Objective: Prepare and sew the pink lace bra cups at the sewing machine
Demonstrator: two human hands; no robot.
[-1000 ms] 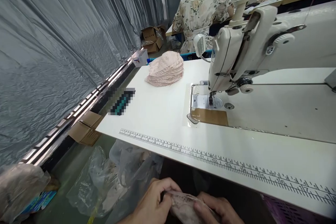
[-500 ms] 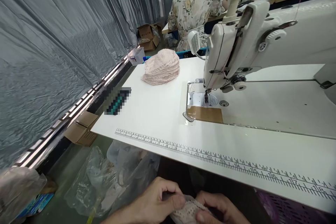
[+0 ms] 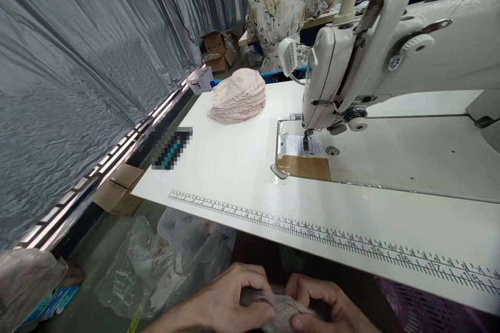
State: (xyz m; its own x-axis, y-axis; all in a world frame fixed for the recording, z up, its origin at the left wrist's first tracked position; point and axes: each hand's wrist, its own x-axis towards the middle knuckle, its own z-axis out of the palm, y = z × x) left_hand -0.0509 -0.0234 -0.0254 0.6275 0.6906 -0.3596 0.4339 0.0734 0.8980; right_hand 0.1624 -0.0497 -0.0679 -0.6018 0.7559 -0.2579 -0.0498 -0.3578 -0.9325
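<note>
Below the front edge of the table, my left hand point(image 3: 242, 302) and my right hand point(image 3: 322, 304) are both closed on one piece of pale pink lace fabric point(image 3: 288, 310). Thumbs and fingers pinch it from either side, and its lower part runs out of the picture. Above and to the right stands a white sewing machine point(image 3: 351, 67), its presser foot point(image 3: 307, 140) over the metal needle plate with no fabric under it. A stack of pale pink fabric pieces point(image 3: 238, 98) lies on the far left of the white table point(image 3: 226, 166).
A printed ruler point(image 3: 308, 234) runs along the table's front edge. Clear plastic bags point(image 3: 187, 250) and a cardboard box point(image 3: 119, 190) are on the floor at left. A purple basket point(image 3: 422, 304) sits under the table. Another person point(image 3: 279, 15) sits beyond, facing away.
Both hands still grip the lace fabric, and the fingers have shifted slightly on it; my right hand sits a little higher. The whole view has moved slightly.
</note>
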